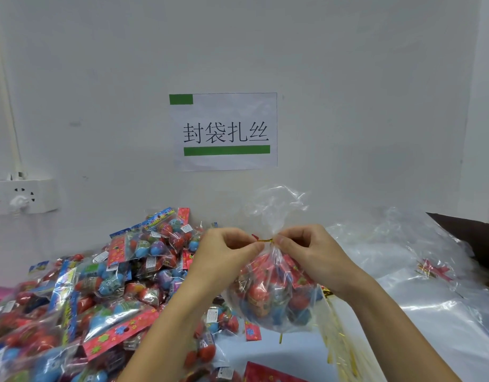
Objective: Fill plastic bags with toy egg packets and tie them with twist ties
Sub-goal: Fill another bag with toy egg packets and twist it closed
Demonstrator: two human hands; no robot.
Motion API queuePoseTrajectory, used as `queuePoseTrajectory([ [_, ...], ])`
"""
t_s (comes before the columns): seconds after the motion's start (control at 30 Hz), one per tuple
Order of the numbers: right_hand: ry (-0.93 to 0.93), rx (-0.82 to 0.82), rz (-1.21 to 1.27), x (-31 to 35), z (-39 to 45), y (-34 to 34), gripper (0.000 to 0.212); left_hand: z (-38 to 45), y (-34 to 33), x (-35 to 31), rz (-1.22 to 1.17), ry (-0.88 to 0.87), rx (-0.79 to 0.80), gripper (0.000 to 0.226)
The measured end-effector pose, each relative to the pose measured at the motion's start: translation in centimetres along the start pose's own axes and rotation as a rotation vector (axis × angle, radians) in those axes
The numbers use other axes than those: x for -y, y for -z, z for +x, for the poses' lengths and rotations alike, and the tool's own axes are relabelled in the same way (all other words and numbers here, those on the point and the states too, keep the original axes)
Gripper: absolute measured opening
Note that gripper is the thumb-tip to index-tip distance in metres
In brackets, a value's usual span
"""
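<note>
Honestly, both hands, left [226, 249] and right [304, 248], pinch the tie [265, 240] at the bag [276, 293] neck; I'd keep it bunched tight and twist evenly.

A plain pale grey wall [348, 78] was seen across the upper frame. A paper sign [224, 130] with green bars and black characters was fixed at centre. At nine o'clock a white socket strip [22, 197] was mounted, beneath a white conduit [6, 92].

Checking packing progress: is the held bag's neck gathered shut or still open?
Gathered shut: both hands pinch a twist tie around the bag neck.
</note>
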State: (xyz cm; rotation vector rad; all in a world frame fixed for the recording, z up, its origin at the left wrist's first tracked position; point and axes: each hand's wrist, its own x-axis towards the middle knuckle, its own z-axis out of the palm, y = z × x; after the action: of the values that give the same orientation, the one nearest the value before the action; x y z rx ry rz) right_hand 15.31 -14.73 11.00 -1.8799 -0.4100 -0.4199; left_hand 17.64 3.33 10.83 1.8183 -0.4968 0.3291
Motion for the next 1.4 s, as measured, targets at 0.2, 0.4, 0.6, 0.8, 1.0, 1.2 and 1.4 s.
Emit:
queuePoseTrajectory([
  [0.2,0.002,-0.028,-0.038,-0.3,0.2,-0.1,0.025,-0.2,-0.3,-0.7,-0.261,0.292,0.066,0.022],
  [0.4,0.005,-0.044,-0.061,-0.6,0.4,-0.4,0.023,-0.3,-0.8,-0.9,-0.392,0.341,0.034,0.021],
  [0.6,0.021,-0.017,-0.129,-0.5,0.4,-0.7,0.023,-0.2,-1.0,-0.8,-0.422,0.316,-0.041,0.007],
  [0.8,0.035,-0.017,-0.119,-0.5,0.4,-0.7,0.028,-0.3,-1.2,-0.6,-0.326,0.157,-0.07,0.004],
  [1.0,-0.004,-0.003,-0.089,-0.3,0.5,-0.7,0.029,-0.2,-1.2,0.1,-0.075,-0.209,-0.107,0.027],
  [1.2,-0.023,0.012,-0.012,0.0,0.3,-0.5,0.026,-0.1,-0.5,-0.1,-0.117,-0.175,-0.08,0.017],
  [1.4,-0.009,0.009,-0.135,0.5,0.2,-0.3,0.027,-0.5,-0.3,-0.9,-0.082,-0.029,0.011,0.014],
])
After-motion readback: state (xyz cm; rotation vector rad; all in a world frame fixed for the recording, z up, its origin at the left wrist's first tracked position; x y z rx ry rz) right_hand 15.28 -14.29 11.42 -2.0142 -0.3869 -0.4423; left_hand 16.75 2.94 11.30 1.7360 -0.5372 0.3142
